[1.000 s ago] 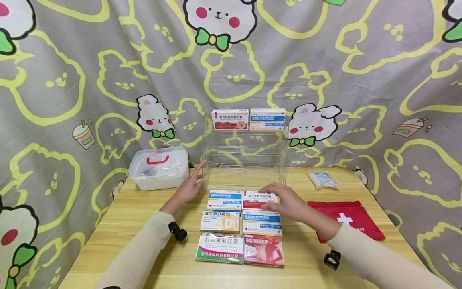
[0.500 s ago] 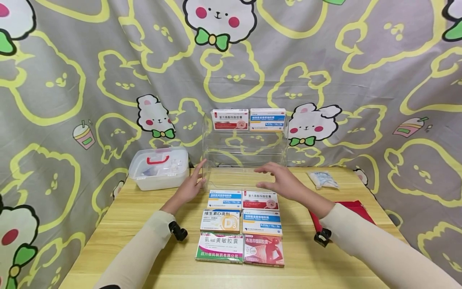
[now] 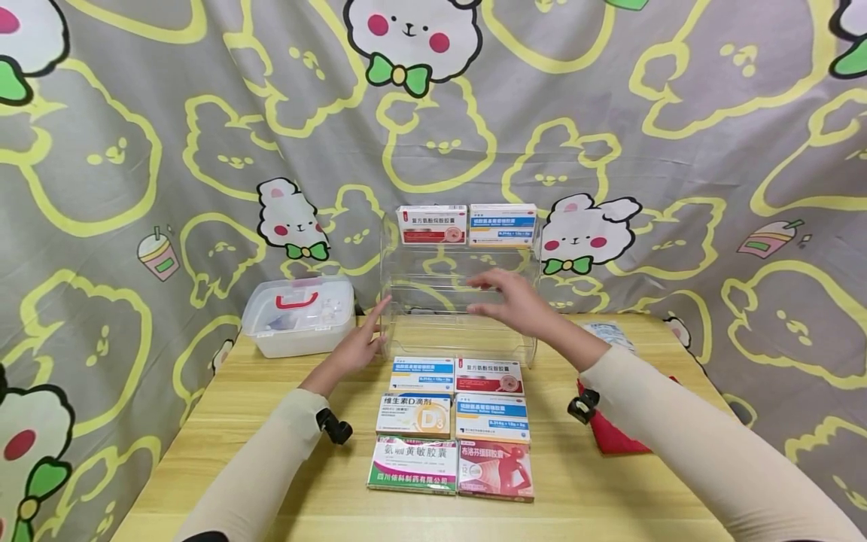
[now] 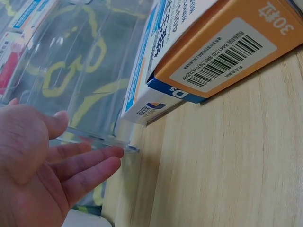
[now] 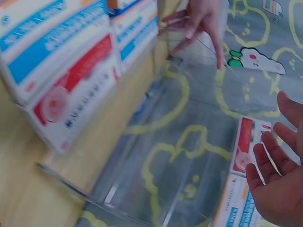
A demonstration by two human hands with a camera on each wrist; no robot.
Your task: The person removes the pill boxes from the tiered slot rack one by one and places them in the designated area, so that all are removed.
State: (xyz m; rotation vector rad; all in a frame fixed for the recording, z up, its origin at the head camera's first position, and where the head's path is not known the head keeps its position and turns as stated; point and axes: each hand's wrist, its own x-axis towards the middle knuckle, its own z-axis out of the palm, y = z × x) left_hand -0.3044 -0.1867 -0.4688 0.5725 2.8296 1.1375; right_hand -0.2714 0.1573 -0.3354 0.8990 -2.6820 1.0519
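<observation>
A clear tiered display rack (image 3: pixel 460 342) stands at the back of the table. Its top tier holds a red-and-white medicine box (image 3: pixel 432 225) and a blue-and-white medicine box (image 3: pixel 503 225). My left hand (image 3: pixel 357 348) is at the rack's left side; in the left wrist view its extended fingertips (image 4: pixel 113 152) touch the clear edge. In front of the rack's lower tiers hovers my right hand (image 3: pixel 518 302), holding nothing, thumb and fingers apart. Before the rack several medicine boxes lie in two columns, among them a vitamin D box (image 3: pixel 414 415), a green-and-white box (image 3: pixel 412 465) and a pink box (image 3: pixel 496 470).
A translucent lidded case (image 3: pixel 298 316) with a red handle stands at the back left. On the right, a red pouch (image 3: pixel 612 436) and a clear plastic packet (image 3: pixel 609 333) are partly hidden by my right sleeve. A patterned curtain (image 3: pixel 447 98) hangs behind the table.
My right hand has moved up and away from the red-and-white box in the near group to in front of the rack's tiers. The left hand stays at the rack's side. The boxes have not moved.
</observation>
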